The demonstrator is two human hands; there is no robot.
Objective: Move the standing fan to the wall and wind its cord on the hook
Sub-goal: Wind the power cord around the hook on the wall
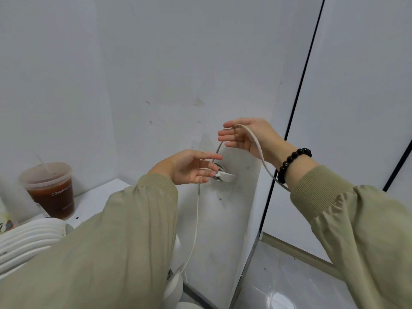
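A white hook (226, 176) sticks out from a round metal base on the white wall panel. The fan's thin white cord (196, 219) rises from the fan body below, passes the hook and loops up over my right hand (247, 137), then trails down past my wrist. My right hand's fingers are spread, with the cord draped over the index finger above the hook. My left hand (189, 167) is just left of the hook, fingers loosely extended and touching the cord beside it. The white fan's grille (29, 239) shows at lower left, its body (174, 284) mostly hidden by my left sleeve.
A plastic cup of dark tea (50, 189) with a lid and straw stands on a white ledge (98, 195) at the left. Black-framed white panels (296, 121) run to the right of the hook. A glossy grey floor (285, 282) lies below right.
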